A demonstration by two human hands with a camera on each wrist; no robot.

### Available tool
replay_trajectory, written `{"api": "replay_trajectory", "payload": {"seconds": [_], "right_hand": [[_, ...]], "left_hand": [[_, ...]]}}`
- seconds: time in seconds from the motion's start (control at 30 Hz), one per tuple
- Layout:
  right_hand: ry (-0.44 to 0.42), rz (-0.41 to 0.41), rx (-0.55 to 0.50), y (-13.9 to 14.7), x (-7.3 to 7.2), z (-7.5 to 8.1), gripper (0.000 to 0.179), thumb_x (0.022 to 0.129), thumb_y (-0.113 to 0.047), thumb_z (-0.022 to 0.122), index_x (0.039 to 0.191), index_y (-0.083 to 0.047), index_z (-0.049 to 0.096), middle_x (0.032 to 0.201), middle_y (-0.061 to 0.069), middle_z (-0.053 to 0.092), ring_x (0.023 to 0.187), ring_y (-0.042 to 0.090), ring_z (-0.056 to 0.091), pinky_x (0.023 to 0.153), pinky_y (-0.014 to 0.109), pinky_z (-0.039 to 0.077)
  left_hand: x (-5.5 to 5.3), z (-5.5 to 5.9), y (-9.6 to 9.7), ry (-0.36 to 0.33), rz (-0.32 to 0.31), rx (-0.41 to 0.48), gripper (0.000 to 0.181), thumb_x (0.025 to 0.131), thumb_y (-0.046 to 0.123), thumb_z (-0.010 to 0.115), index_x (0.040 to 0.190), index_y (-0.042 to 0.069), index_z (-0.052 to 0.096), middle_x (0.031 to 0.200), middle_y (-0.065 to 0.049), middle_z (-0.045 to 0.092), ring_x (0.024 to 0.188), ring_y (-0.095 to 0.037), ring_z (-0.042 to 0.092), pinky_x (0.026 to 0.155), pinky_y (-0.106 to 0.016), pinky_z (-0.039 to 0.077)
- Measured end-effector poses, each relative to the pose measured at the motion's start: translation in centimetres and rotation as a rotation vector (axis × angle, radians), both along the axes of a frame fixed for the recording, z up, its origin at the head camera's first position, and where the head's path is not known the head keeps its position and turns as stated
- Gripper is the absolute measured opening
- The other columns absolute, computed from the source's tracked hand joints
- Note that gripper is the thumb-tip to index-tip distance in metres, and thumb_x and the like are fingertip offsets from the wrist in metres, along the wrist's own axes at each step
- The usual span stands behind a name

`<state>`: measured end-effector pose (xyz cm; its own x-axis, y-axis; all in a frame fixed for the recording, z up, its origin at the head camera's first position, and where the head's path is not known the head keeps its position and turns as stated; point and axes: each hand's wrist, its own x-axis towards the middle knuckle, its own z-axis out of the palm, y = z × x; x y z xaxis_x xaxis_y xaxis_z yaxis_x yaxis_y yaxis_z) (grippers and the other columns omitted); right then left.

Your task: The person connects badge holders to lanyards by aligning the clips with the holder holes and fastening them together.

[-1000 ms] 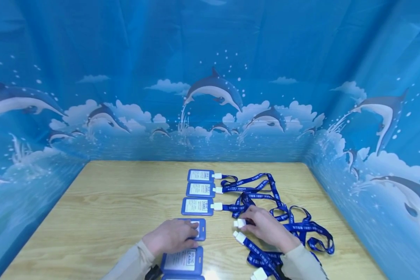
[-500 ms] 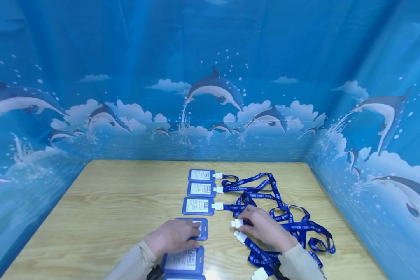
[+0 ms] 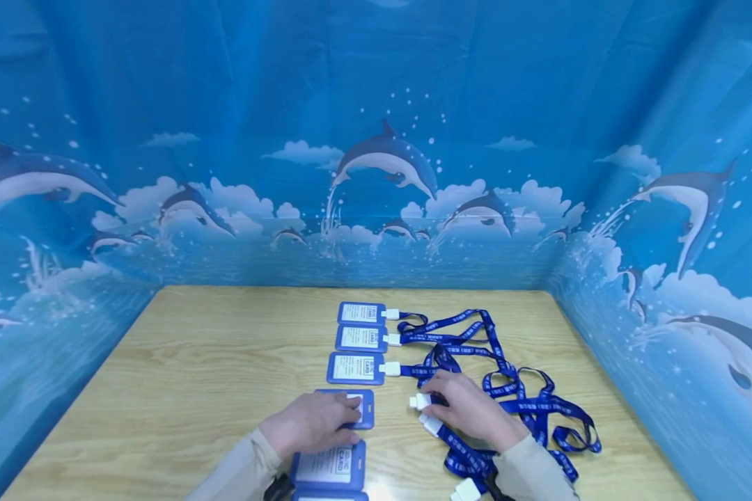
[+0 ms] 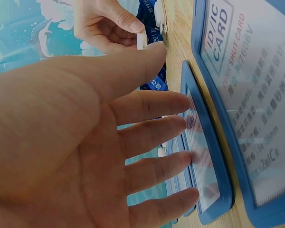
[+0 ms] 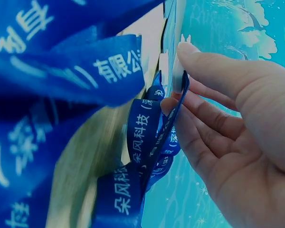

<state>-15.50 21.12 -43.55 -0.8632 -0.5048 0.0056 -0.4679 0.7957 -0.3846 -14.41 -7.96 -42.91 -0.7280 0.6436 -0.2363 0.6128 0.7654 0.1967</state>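
My left hand (image 3: 313, 423) rests on a blue card holder (image 3: 366, 409), its straight fingertips on the clear front and covering most of it. In the left wrist view the fingers (image 4: 152, 130) are spread over that card holder (image 4: 213, 166). My right hand (image 3: 470, 407) pinches the white plastic clip (image 3: 421, 401) of a blue lanyard between thumb and fingers, to the right of that card holder. From this clip the printed lanyard strap (image 5: 154, 152) runs down past the fingers in the right wrist view.
Three card holders (image 3: 354, 369) with lanyards attached lie in a column farther back. Nearer me lies another card holder (image 3: 329, 467), with one more partly cut off below. Loose lanyards (image 3: 558, 410) tangle at right; a white clip (image 3: 466, 490) lies near the front. A dolphin-print curtain (image 3: 376, 139) surrounds the table.
My right hand has moved slightly left with the white clip, closer to the card holder under my left hand. The left hand stays in place.
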Motion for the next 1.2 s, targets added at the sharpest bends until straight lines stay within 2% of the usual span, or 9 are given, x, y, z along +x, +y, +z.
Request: {"api": "replay_trajectory", "payload": {"seconds": [0.23, 0.43, 0.9, 1.2], "right_hand": [[-0.051, -0.007, 0.016, -0.7, -0.1, 0.0, 0.028, 0.087, -0.026, 0.078, 0.112, -0.014, 0.074, 0.107, -0.002, 0.071, 0.095, 0.011, 0.066, 0.081, 0.029, 0.059], [-0.095, -0.025, 0.036, -1.2, -0.2, -0.1, 0.027, 0.087, -0.027, 0.079, 0.111, -0.017, 0.074, 0.105, -0.006, 0.071, 0.096, 0.01, 0.065, 0.081, 0.029, 0.058], [-0.106, -0.006, 0.03, -1.9, -0.7, -0.6, 0.027, 0.086, -0.027, 0.08, 0.111, -0.017, 0.075, 0.103, -0.008, 0.069, 0.09, 0.004, 0.062, 0.076, 0.022, 0.056], [-0.101, 0.006, 0.056, -2.4, -1.0, -0.7, 0.026, 0.087, -0.027, 0.079, 0.111, -0.017, 0.076, 0.107, -0.006, 0.071, 0.097, 0.01, 0.065, 0.086, 0.033, 0.059]], "left_hand": [[0.1, -0.1, 0.3, -0.012, -0.003, -0.006, 0.051, 0.093, 0.053, 0.063, 0.137, 0.026, 0.063, 0.151, 0.003, 0.052, 0.14, -0.025, 0.05, 0.114, -0.051, 0.044], [0.1, 0.0, 0.3, -0.04, 0.0, -0.016, 0.052, 0.094, 0.053, 0.062, 0.138, 0.026, 0.062, 0.153, 0.004, 0.051, 0.142, -0.024, 0.048, 0.115, -0.051, 0.043], [0.1, -0.2, 0.4, -0.049, -0.017, -0.026, 0.057, 0.094, 0.054, 0.061, 0.144, 0.027, 0.056, 0.158, 0.004, 0.045, 0.146, -0.023, 0.043, 0.115, -0.051, 0.043], [-0.3, -0.3, 0.5, -0.064, -0.019, -0.028, 0.059, 0.094, 0.054, 0.061, 0.147, 0.028, 0.053, 0.159, 0.005, 0.042, 0.147, -0.022, 0.04, 0.116, -0.051, 0.041]]}}
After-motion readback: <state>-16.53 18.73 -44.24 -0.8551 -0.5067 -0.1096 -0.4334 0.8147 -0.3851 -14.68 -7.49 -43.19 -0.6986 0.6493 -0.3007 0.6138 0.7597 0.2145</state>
